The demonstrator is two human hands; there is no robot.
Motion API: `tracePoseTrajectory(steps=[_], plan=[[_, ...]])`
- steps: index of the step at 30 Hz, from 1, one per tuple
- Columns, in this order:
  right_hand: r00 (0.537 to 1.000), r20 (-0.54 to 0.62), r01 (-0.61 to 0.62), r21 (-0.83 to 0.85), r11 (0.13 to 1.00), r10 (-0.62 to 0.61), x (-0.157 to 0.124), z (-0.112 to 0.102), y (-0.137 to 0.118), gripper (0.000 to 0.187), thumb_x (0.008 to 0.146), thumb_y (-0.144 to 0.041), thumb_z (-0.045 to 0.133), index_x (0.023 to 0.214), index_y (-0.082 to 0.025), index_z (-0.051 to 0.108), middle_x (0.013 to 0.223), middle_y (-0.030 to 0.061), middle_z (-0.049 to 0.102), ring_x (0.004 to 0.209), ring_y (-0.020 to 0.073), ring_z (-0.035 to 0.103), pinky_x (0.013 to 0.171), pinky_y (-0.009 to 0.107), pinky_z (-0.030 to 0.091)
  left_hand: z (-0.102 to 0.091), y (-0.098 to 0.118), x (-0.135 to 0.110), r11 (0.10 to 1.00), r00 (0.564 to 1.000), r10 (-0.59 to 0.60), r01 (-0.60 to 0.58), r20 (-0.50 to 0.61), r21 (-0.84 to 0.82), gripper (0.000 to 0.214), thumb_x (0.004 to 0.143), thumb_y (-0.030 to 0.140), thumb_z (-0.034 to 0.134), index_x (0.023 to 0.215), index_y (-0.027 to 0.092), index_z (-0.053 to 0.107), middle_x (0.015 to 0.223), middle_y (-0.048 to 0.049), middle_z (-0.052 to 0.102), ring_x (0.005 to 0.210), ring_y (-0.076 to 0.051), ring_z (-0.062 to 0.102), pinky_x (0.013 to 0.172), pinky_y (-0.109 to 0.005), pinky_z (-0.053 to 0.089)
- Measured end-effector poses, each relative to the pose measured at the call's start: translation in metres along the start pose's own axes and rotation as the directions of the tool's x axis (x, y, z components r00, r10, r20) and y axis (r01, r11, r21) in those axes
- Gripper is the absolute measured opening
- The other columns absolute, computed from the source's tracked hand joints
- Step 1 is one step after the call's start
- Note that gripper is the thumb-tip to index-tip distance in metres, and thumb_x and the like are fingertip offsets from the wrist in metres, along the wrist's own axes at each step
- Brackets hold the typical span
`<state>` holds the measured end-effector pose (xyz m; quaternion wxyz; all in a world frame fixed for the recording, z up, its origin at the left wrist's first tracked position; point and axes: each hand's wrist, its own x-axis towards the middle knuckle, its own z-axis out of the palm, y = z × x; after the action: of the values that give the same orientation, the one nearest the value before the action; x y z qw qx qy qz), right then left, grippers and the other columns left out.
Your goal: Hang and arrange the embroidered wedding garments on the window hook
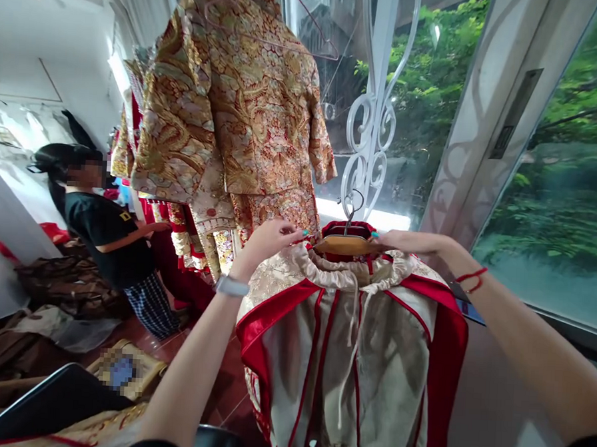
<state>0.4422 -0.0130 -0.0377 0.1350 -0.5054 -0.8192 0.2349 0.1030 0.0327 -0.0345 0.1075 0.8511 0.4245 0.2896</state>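
A cream garment with red trim and a drawstring waistband (352, 346) hangs in front of me from a wooden hanger (345, 244) with a metal hook. My left hand (270, 239) pinches the gathered waistband at the hanger's left end. My right hand (407, 241), with a red string round the wrist, grips the waistband at the hanger's right end. A watch sits on my left wrist.
A gold and red embroidered jacket (235, 93) hangs high at the left of a white scrolled window grille (371, 120). A person in a black top (108, 230) stands at the left beside more red garments. Fabric piles and a dark flat object (44, 397) lie low left.
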Motion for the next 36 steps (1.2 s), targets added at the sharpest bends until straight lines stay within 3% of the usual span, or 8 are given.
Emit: tracePoseTrajectory(steps=[3,6,10,15,19,23,31,36], plan=[[0.979,0.150,-0.133,-0.050,0.990,0.139,0.004,-0.011,0.001,0.029,0.081,-0.041,0.056,0.075,-0.017,0.071,0.070,0.0030,0.065,0.063,0.0153,0.053,0.059,0.026,0.043,-0.005,0.019,0.035,0.998,0.894,-0.066,0.067,0.442,0.014,0.043,0.073,0.048,0.061,0.042,0.020,0.050,0.043,0.0008,0.044,0.044,-0.012,0.035,0.049,-0.030,0.026],[0.932,0.216,-0.252,-0.185,0.950,0.290,0.019,-0.015,-0.001,0.013,0.072,-0.020,0.062,0.061,-0.016,0.067,0.058,-0.0006,0.058,0.053,0.0118,0.048,0.053,0.025,0.040,-0.005,0.013,0.053,0.993,0.793,-0.017,0.085,0.608,-0.084,0.037,0.062,0.040,0.069,0.039,0.021,0.048,0.039,0.0035,0.035,0.041,-0.010,0.025,0.045,-0.030,0.019],[0.937,0.117,-0.290,-0.263,0.920,0.329,0.031,-0.011,-0.006,0.015,0.060,-0.003,0.065,0.056,-0.017,0.069,0.052,-0.0020,0.058,0.053,0.0129,0.052,0.054,0.025,0.040,0.007,0.002,0.047,0.984,0.860,0.028,0.065,0.510,-0.165,0.031,0.055,0.032,0.068,0.039,0.020,0.045,0.043,0.0034,0.037,0.044,-0.010,0.030,0.046,-0.028,0.021],[0.930,-0.297,-0.309,-0.312,0.899,0.217,-0.003,0.013,-0.006,0.026,0.076,-0.009,0.051,0.074,-0.016,0.076,0.072,0.0050,0.071,0.073,0.0188,0.063,0.068,0.027,0.043,0.033,-0.004,0.013,0.965,1.000,-0.001,-0.003,-0.015,-0.263,0.034,0.076,0.045,0.048,0.052,0.021,0.041,0.053,0.0037,0.034,0.052,-0.011,0.030,0.051,-0.027,0.024],[0.624,-0.781,-0.347,-0.256,0.902,0.019,-0.033,0.034,-0.016,0.033,0.087,-0.017,0.044,0.083,-0.019,0.077,0.088,0.0084,0.076,0.085,0.0249,0.067,0.073,0.032,0.046,0.039,0.004,-0.001,0.954,0.934,-0.049,-0.060,-0.353,-0.293,0.031,0.083,0.043,0.045,0.061,0.020,0.045,0.060,0.0016,0.042,0.060,-0.013,0.038,0.057,-0.027,0.030],[0.386,-0.902,-0.193,-0.285,0.939,-0.195,-0.042,0.065,-0.024,0.031,0.092,-0.024,0.045,0.086,-0.021,0.076,0.087,0.0101,0.075,0.084,0.0262,0.065,0.078,0.039,0.049,0.047,0.013,-0.016,0.982,0.823,-0.037,-0.076,-0.567,-0.175,0.029,0.091,0.040,0.044,0.071,0.020,0.053,0.068,-0.0016,0.052,0.067,-0.016,0.047,0.064,-0.028,0.037],[0.519,-0.846,0.096,-0.086,0.992,-0.124,-0.075,0.073,0.027,0.036,0.093,-0.041,0.048,0.116,-0.020,0.065,0.111,0.0113,0.070,0.104,0.0262,0.062,0.096,0.044,0.046,0.060,0.007,-0.062,0.978,0.907,0.186,-0.134,-0.377,0.159,0.048,0.089,0.049,0.051,0.126,0.018,0.053,0.112,-0.0113,0.060,0.104,-0.027,0.056,0.094,-0.040,0.044],[0.793,-0.552,-0.021,0.396,0.918,0.257,-0.104,0.063,0.087,0.054,0.079,-0.057,0.064,0.115,-0.017,0.069,0.114,0.0118,0.072,0.099,0.0282,0.067,0.086,0.040,0.053,0.076,-0.032,-0.093,0.940,0.920,0.158,-0.029,-0.360,0.340,0.097,0.072,0.057,0.072,0.148,0.018,0.026,0.142,-0.0208,0.042,0.132,-0.039,0.040,0.108,-0.055,0.035]])
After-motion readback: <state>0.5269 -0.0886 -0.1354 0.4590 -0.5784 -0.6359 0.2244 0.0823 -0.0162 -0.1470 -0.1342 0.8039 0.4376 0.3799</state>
